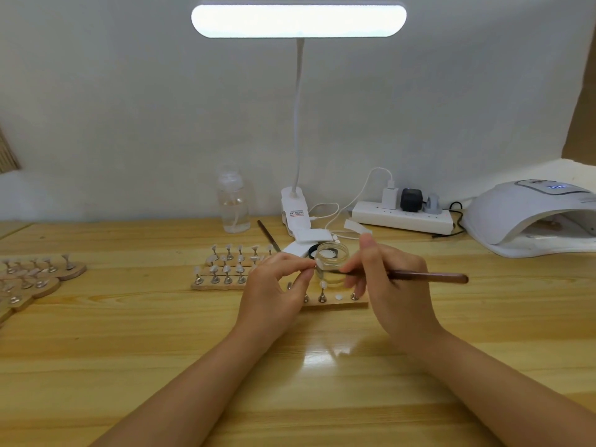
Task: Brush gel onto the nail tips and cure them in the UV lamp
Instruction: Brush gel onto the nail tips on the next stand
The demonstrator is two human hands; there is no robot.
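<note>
Hands mid-desk: left grip pinches nail tip; right grip pinches brush.

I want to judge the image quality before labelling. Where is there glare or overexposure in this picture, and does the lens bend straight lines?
Head view: the desk lamp bar is blown out to plain white; it throws a bright reflection on the table between the forearms. The far table edge curves, which shows wide-angle distortion. The left hand, right hand and brush look slightly soft.
</note>
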